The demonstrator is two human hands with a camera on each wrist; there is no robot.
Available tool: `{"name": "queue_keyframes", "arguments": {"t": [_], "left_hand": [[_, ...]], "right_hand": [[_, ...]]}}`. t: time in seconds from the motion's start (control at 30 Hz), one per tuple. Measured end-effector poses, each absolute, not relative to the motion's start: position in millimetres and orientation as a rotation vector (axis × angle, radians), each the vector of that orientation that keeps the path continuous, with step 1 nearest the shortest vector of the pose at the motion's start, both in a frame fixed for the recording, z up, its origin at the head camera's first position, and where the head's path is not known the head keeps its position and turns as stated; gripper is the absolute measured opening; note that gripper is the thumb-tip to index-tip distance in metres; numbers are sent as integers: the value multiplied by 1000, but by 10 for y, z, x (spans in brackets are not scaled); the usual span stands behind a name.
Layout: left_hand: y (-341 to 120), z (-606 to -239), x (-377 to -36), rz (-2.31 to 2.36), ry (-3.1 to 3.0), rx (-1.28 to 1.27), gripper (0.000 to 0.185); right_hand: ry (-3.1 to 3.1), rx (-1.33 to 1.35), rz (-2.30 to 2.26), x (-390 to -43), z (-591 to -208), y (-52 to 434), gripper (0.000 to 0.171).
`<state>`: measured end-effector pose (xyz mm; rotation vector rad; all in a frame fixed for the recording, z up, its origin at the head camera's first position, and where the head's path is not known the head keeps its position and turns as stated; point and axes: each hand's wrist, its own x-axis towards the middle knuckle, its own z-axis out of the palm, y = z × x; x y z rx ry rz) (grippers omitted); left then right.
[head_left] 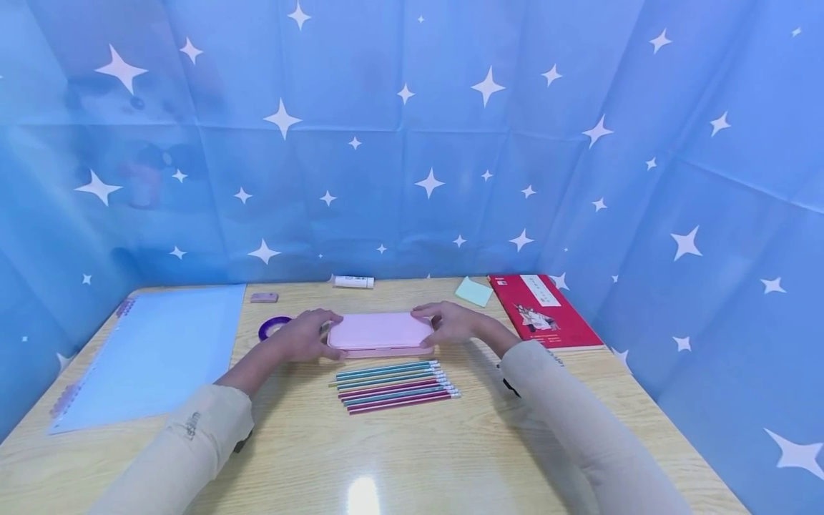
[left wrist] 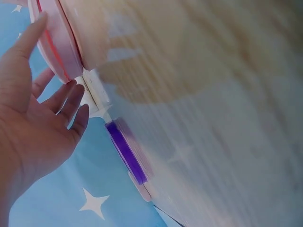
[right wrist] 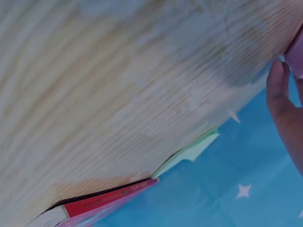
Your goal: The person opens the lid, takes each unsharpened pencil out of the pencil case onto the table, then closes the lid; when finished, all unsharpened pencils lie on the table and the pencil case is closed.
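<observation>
A flat pink pencil case (head_left: 380,332) lies shut in the middle of the wooden table (head_left: 412,458). My left hand (head_left: 325,332) grips its left end, thumb on the near edge and fingers behind. My right hand (head_left: 430,325) grips the right end the same way. In the left wrist view my left hand (left wrist: 38,94) spans the end of the pencil case (left wrist: 54,45), with the thumb tip on its rim. The right wrist view shows only my right hand's fingers (right wrist: 281,104) beside a corner of the pencil case (right wrist: 297,54). Several coloured pencils (head_left: 395,386) lie in a row just in front of the case.
A purple tape ring (head_left: 273,327), a small eraser (head_left: 264,297) and a white glue stick (head_left: 352,282) lie behind and to the left. A light blue sheet (head_left: 154,350) covers the left side. A green sticky note (head_left: 474,291) and a red book (head_left: 543,311) lie at the right. Blue starred cloth walls the table in.
</observation>
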<state>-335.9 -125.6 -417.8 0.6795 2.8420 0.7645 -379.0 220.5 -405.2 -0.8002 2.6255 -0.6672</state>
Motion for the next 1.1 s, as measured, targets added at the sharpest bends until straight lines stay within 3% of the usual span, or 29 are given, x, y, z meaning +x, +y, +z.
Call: {"name": "queue_keyframes", "arguments": {"t": [0.17, 1.1], "left_hand": [[-1231, -4170, -3360, 898, 2793, 615, 71], [-1198, -4180, -3389, 886, 2798, 449, 68]], "right_hand": [[2628, -813, -685, -3804, -4038, 2195, 75], [2596, -761, -705, -3791, -4046, 2105, 77]]}}
